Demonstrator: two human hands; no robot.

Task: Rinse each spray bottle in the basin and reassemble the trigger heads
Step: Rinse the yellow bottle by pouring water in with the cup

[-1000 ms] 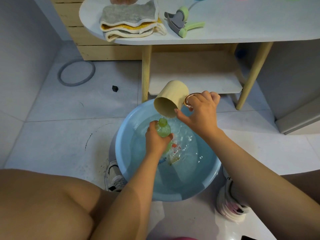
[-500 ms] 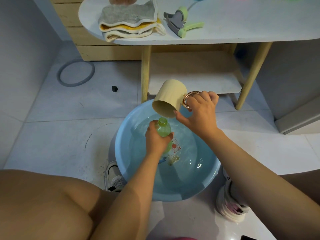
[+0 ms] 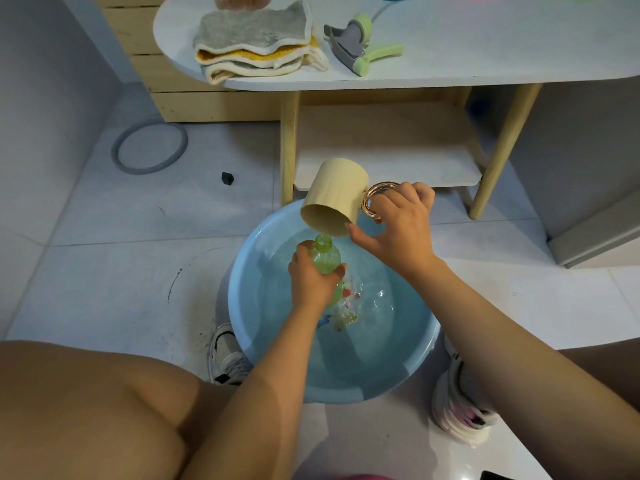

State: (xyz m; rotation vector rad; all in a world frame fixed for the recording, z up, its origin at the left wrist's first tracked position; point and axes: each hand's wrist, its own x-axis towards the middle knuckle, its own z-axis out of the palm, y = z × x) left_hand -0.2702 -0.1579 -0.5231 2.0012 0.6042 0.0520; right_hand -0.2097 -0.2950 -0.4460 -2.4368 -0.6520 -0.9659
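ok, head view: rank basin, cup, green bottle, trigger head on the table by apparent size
1. basin, by far the largest
2. cup
3. trigger head and green bottle: look alike; the bottle is partly covered by the left hand, so unranked

We see the green translucent spray bottle (image 3: 325,256) upright and capless over the light-blue basin (image 3: 408,362) of water on the floor, its lower body hidden, and its grey-green trigger head (image 3: 360,46) lying detached on the white table's (image 3: 502,46) front edge.
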